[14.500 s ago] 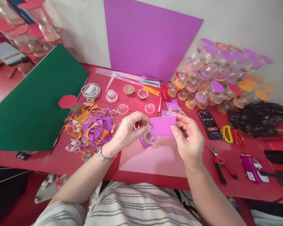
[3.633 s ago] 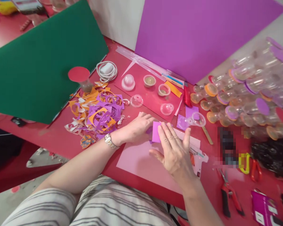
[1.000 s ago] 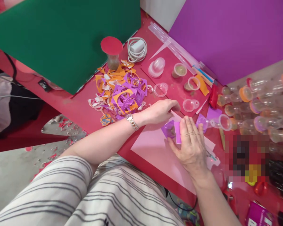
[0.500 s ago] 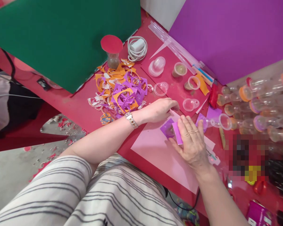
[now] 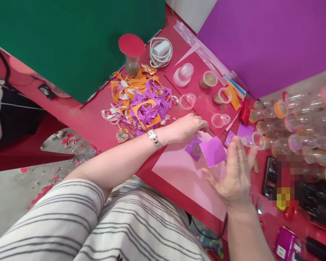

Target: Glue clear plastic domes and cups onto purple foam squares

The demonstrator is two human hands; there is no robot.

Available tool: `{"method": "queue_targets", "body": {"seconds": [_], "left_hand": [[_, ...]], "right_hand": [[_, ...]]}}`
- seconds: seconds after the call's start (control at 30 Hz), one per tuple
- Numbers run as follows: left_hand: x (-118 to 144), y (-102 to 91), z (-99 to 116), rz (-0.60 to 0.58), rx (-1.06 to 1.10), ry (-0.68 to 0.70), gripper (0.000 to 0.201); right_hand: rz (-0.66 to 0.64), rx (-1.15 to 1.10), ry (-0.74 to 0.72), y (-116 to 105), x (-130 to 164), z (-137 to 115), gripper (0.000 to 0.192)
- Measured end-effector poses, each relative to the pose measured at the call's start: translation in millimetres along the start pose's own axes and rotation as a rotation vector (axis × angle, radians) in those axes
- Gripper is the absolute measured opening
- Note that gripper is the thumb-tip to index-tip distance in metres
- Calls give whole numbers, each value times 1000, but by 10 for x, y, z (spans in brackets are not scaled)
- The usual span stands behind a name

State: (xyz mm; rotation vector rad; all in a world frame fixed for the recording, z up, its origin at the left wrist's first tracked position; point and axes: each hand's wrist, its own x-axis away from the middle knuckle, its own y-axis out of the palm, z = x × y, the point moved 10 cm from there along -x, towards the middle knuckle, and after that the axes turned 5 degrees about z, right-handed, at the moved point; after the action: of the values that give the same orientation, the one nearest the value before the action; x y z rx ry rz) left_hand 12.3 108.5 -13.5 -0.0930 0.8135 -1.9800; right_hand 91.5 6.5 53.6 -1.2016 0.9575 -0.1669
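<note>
My left hand rests on the red table, its fingertips touching the top edge of a pink sheet. A purple paper square lies on that sheet, with a small clear cup on purple paper just to its left. My right hand hovers open, fingers spread, just right of the purple square and holds nothing.
A heap of purple and orange paper scraps lies left of my left hand. Small clear cups sit on a dark red sheet behind. Stacked clear jars fill the right. A green board and a purple board lean at the back.
My right hand has lifted off the purple square and drawn back to the right, leaving the square uncovered on the pink sheet. My left hand has stayed in place.
</note>
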Motion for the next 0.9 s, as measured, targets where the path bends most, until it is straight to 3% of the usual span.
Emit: {"method": "queue_targets", "body": {"seconds": [0.17,0.3,0.73,0.9], "left_hand": [[-2,17,3,25,-58,-20,20],[10,17,27,10,-84,-41,17],[27,-20,35,12,-130,-57,18],[13,-17,33,2,-166,-51,18]], "right_hand": [[-107,172,197,141,33,-146,85],[-166,206,256,263,63,-176,88],[-103,138,200,245,102,-143,83],[-90,65,100,235,120,-111,82]]}}
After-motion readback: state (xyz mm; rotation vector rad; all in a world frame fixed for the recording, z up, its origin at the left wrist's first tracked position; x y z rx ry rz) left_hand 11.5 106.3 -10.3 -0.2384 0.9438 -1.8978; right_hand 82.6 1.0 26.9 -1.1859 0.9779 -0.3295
